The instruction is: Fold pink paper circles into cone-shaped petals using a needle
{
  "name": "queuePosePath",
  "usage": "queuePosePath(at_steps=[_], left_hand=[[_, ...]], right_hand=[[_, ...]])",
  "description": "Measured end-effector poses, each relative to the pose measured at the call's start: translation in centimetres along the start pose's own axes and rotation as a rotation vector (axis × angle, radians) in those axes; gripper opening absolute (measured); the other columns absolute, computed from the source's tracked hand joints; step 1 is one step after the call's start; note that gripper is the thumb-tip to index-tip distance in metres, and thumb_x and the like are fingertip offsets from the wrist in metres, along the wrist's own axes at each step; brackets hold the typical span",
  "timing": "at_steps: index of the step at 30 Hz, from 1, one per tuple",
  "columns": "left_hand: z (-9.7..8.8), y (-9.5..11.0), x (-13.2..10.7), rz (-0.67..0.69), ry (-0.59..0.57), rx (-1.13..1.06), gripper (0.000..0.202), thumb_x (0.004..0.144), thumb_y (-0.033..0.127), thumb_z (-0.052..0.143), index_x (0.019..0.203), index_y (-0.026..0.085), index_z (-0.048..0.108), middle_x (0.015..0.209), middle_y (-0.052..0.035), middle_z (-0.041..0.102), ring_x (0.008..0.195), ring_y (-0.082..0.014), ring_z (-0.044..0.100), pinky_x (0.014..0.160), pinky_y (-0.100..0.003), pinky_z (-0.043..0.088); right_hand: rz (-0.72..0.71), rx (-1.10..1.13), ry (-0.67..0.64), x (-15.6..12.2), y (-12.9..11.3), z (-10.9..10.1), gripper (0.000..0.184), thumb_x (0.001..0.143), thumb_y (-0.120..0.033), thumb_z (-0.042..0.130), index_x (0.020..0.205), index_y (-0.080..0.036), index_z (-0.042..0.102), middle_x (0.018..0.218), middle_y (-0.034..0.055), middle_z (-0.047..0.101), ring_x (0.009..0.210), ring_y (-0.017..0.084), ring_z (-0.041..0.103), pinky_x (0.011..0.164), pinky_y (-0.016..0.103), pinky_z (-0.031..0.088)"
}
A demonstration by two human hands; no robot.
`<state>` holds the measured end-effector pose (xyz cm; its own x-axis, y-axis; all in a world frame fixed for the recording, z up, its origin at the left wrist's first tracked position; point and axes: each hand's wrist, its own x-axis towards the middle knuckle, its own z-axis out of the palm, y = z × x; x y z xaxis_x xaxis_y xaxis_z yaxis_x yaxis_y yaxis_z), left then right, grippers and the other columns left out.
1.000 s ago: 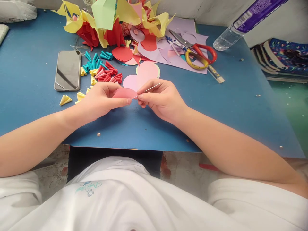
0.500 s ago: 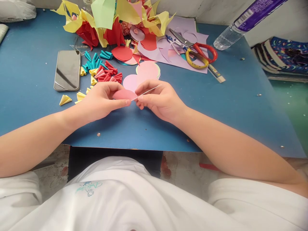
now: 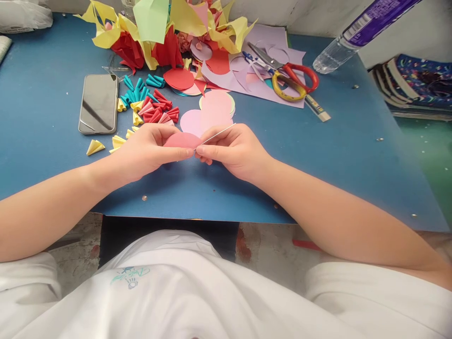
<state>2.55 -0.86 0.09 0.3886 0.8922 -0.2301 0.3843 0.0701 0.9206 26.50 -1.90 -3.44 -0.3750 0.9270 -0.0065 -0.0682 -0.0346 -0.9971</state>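
Two bare hands, yours, meet above a blue table (image 3: 335,155), close to the middle of its front edge. Your left hand (image 3: 146,148) grasps a piece of pink paper (image 3: 181,140), thumb laid along the near side and fingers behind; its curved upper edge shows, while the lower part is hidden by your thumb. Your right hand (image 3: 236,150) pinches a thin white stick (image 3: 223,132) between thumb and fingers. The stick slants up toward the table's far right corner, its lower end by your left thumb tip; whether it touches the paper you cannot tell from this view.

Just beyond your hands, toward the far edge, a pink paper shape (image 3: 216,106) overlaps a lilac circle (image 3: 191,121). Small rolled paper cones lie past your left hand: teal (image 3: 132,92), red (image 3: 158,110) and yellow (image 3: 95,147). A dark-screened phone (image 3: 99,103) rests beside them, nearer the left edge.

Along the far edge sits a heap of yellow and red crumpled paper (image 3: 134,47), with red circles (image 3: 179,78) before it. To its right, scissors (image 3: 289,89) with red and yellow handles lie on a lilac sheet (image 3: 219,84). A purple-labelled bottle (image 3: 360,35) stands near the far right corner.
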Motion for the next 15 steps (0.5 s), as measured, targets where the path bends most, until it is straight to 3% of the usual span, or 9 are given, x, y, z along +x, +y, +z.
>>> queuePosePath(at_steps=[2,6,12,15], left_hand=[[0.0,0.0,0.1,-0.008,-0.014,0.029,0.038,0.082,0.052,0.095,0.089,0.017,0.082,0.087,-0.0049,0.078,0.093,-0.0226,0.07,0.078,-0.029,0.049],[0.3,0.1,0.0,-0.024,-0.03,-0.076,0.034,0.081,0.04,0.095,0.079,0.017,0.07,0.081,0.0002,0.068,0.078,-0.0132,0.057,0.071,-0.028,0.04],[0.9,0.2,-0.8,0.116,0.069,-0.076,0.042,0.085,0.033,0.095,0.068,0.02,0.058,0.07,0.0058,0.049,0.069,-0.0098,0.039,0.065,-0.031,0.027],[0.8,0.4,-1.0,0.111,0.05,-0.043,0.038,0.083,0.031,0.094,0.07,0.02,0.059,0.069,0.006,0.049,0.068,-0.01,0.04,0.063,-0.031,0.028]], right_hand=[[-0.002,-0.013,-0.002,-0.1,-0.1,0.0,0.03,0.077,-0.043,0.11,0.082,-0.024,0.087,0.074,0.0008,0.079,0.068,0.017,0.067,0.063,0.033,0.058],[-0.016,-0.022,0.0,-0.1,-0.1,-0.1,0.03,0.077,-0.042,0.109,0.082,-0.024,0.086,0.073,0.0007,0.078,0.068,0.017,0.068,0.064,0.032,0.057],[-0.005,-0.032,0.039,0.0,0.1,0.0,0.033,0.076,-0.042,0.11,0.082,-0.022,0.084,0.075,0.0007,0.078,0.067,0.015,0.066,0.063,0.031,0.057],[0.004,-0.036,0.036,0.0,0.2,0.0,0.038,0.074,-0.047,0.112,0.083,-0.022,0.084,0.074,0.0005,0.078,0.066,0.015,0.066,0.064,0.031,0.058]])
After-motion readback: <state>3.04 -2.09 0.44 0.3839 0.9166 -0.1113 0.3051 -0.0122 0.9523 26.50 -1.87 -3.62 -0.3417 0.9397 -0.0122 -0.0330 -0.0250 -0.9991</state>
